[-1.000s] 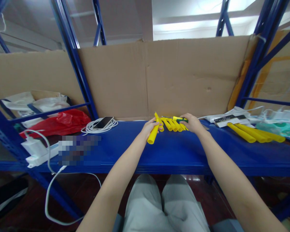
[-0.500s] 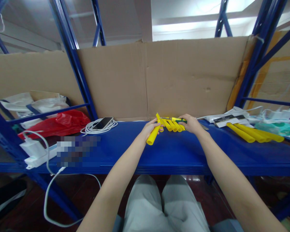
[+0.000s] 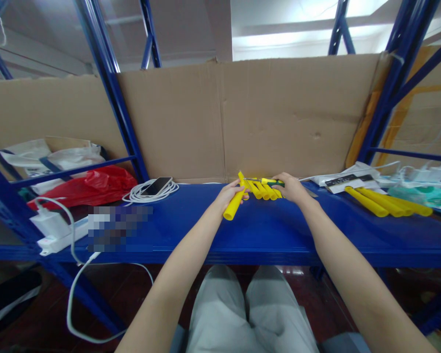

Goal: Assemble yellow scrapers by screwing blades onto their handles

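Note:
My left hand [image 3: 228, 194] is closed around a yellow tube [image 3: 233, 206], which slants with its near end toward me. In my right hand [image 3: 288, 186] is a screwdriver [image 3: 267, 181] with a yellow and dark green handle. Its thin shaft points left and reaches the upper part of the held tube; whether the tip touches it or sits in it I cannot tell. Several more yellow tubes [image 3: 263, 191] lie side by side on the blue shelf [image 3: 264, 230], just behind and between my hands.
Several longer yellow tubes [image 3: 371, 202] lie at the right beside a white packet [image 3: 347, 182]. To the left are a phone [image 3: 159, 186] on a coiled white cable [image 3: 134, 194], a red plastic bag [image 3: 99, 184] and a power strip [image 3: 64, 240]. A cardboard wall [image 3: 272, 117] closes the back.
Almost nothing differs. Both hands keep their places, with the tube and the screwdriver held as before; the whole view has shifted very slightly.

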`<state>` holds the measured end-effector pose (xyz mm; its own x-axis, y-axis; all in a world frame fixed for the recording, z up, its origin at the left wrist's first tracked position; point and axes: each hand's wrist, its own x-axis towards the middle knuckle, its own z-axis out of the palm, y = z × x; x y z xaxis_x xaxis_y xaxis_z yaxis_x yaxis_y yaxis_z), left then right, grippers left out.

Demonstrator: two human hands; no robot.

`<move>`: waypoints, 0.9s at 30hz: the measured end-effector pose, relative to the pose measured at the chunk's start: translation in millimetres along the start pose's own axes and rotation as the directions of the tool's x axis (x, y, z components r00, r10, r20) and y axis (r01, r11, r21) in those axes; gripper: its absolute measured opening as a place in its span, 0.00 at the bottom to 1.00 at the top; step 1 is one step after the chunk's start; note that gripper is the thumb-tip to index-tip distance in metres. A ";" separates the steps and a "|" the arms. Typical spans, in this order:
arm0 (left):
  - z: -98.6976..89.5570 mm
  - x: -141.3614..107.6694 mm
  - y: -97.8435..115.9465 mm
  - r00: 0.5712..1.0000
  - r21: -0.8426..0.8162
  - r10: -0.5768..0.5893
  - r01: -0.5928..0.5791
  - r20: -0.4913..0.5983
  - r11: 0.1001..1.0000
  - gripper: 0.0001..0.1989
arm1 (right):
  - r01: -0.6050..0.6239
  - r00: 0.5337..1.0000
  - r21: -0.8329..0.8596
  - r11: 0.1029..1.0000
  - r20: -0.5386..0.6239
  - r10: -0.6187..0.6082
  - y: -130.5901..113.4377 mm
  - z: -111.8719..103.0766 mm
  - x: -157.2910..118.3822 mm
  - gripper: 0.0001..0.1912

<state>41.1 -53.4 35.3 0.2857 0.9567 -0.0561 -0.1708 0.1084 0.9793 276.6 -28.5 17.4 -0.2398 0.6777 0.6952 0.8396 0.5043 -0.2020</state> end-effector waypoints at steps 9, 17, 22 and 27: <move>1.8 -2.5 -1.9 0.992 0.095 0.069 -0.059 -0.102 0.994 0.34 | 0.031 0.991 0.206 0.978 -0.132 -0.004 -1.4 -0.8 1.9 0.12; 2.7 -0.4 -6.6 0.991 0.137 0.091 -0.077 -0.100 0.987 0.34 | -0.184 0.892 0.530 0.828 -0.264 0.368 -16.7 1.1 5.0 0.10; 0.7 3.1 -8.7 0.987 0.134 0.103 -0.086 -0.124 0.987 0.34 | -0.345 0.849 0.778 0.525 0.020 0.528 -24.7 2.7 6.4 0.13; -0.3 4.4 -8.6 0.986 0.132 0.100 -0.082 -0.135 0.988 0.34 | -0.366 0.833 0.821 0.438 0.080 0.547 -34.1 1.9 5.3 0.16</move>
<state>43.5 -50.0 26.5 0.1376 0.9904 0.0165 -0.0674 -0.0072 0.9977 245.8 -41.1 26.7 0.2207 0.8831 0.4140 0.0549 0.4125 -0.9093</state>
